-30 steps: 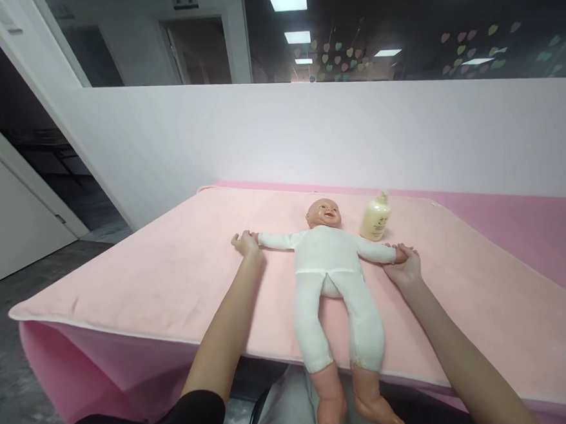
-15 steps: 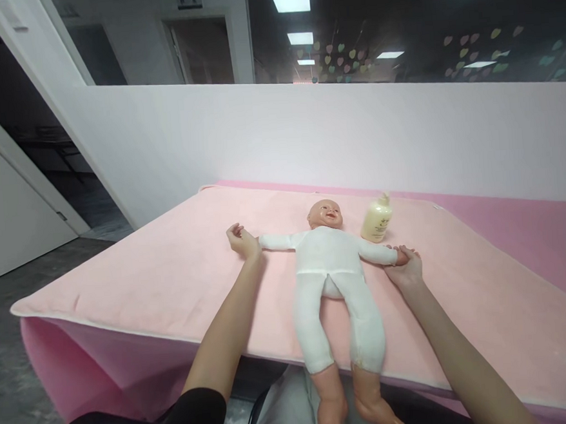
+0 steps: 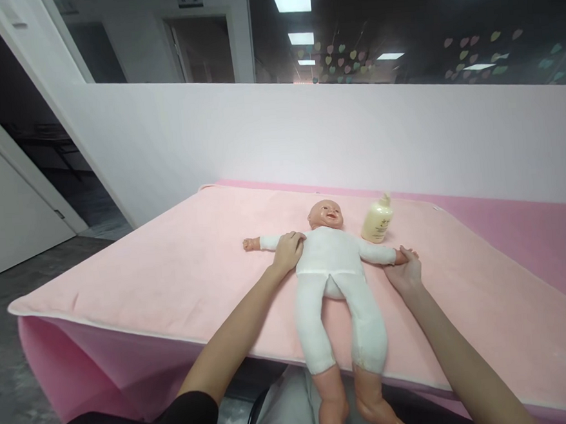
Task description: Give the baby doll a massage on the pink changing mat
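Note:
A baby doll (image 3: 328,251) in a white cloth suit lies on its back, head toward the wall and arms stretched out sideways. My left hand (image 3: 289,250) is closed around its upper arm by the shoulder, on the left of the view. Beyond that hand, the doll's sleeve and small fist show uncovered. On the other side, my right hand (image 3: 407,271) grips the doll's hand (image 3: 401,255), thumb on top. A pale yellow pump bottle (image 3: 377,221) stands beside the doll's head, apart from both my hands.
A pink padded mat (image 3: 170,265) covers the table, with darker pink cloth (image 3: 94,361) hanging at its front left. The doll's feet (image 3: 331,405) reach past the front edge, above my lap. Behind the table rises a white wall (image 3: 277,135) with a window above.
My left hand has moved right, from the doll's hand to its upper arm near the shoulder, uncovering the small fist. My right hand keeps its hold on the other doll hand.

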Motion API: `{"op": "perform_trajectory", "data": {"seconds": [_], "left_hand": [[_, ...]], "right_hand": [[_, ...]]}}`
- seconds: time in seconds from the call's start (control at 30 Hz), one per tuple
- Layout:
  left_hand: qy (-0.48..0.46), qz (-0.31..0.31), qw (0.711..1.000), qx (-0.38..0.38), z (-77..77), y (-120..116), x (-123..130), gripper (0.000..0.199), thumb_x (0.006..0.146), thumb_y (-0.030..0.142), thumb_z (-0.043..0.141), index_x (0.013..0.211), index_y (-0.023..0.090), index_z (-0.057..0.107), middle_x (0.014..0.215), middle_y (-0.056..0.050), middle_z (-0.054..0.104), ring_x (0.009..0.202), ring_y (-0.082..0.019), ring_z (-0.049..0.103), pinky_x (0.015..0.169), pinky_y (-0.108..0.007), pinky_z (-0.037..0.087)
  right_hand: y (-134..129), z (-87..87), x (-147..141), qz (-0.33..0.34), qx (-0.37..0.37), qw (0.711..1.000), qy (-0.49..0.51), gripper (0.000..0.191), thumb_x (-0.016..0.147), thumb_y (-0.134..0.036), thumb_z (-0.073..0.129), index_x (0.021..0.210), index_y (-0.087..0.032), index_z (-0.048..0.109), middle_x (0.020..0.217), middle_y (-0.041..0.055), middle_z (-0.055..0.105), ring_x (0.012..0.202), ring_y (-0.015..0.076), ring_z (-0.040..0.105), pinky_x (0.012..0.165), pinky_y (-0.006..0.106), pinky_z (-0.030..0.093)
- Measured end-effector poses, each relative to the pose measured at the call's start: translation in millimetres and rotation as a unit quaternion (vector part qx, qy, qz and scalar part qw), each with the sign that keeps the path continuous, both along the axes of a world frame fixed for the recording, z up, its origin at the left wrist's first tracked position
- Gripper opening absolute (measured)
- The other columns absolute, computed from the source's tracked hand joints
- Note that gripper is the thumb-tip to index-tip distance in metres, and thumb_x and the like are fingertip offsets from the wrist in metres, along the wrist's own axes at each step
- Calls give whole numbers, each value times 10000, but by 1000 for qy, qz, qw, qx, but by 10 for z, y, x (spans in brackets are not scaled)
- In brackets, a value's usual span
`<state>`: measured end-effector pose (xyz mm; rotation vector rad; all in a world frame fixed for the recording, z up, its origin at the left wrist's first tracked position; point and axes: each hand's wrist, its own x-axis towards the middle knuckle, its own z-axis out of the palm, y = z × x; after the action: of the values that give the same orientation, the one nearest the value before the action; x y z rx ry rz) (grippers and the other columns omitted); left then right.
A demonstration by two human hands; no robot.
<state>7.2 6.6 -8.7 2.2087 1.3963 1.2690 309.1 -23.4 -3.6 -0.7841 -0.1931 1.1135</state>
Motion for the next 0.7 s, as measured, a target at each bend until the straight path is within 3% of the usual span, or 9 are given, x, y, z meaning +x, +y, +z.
{"op": "perform_trajectory", "data": {"seconds": [0.17,0.3,0.4,0.53,0.7], "left_hand": [[46,10,999,11,15,16,-26,222,838,138,415,897,205,619,939,-95,638,918,-250,565,884,-411,412],[68,22,997,12,-5,21,-12,245,840,130,397,924,192,619,942,-102,638,925,-251,562,878,-411,414],[75,27,997,12,-16,23,-1,249,843,134,394,934,191,618,946,-99,635,932,-250,559,883,-410,412],[73,31,997,11,-23,30,12,244,840,134,402,931,195,620,946,-97,635,937,-257,553,880,-415,405],[74,37,996,13,-45,43,30,275,838,127,409,1001,200,618,973,-108,627,937,-267,554,871,-417,398]], "right_hand": [[-79,19,-82,40,30,998,-27,62,829,-182,492,881,-213,482,799,-36,570,753,91,608,745,260,583],[-367,13,-204,146,7,989,-36,212,870,-279,455,1046,-197,540,1046,75,625,990,163,636,824,339,590],[-713,-55,-321,237,-45,970,-22,278,854,-281,467,1084,-162,566,1132,127,617,1042,192,634,873,357,578],[-1053,-119,-488,336,-38,941,-14,270,860,-253,467,1090,-194,596,1053,73,665,1020,190,647,937,394,541],[-955,-27,-781,317,-16,946,-63,219,891,-265,458,969,-173,640,854,39,685,904,192,670,851,389,570]]}}
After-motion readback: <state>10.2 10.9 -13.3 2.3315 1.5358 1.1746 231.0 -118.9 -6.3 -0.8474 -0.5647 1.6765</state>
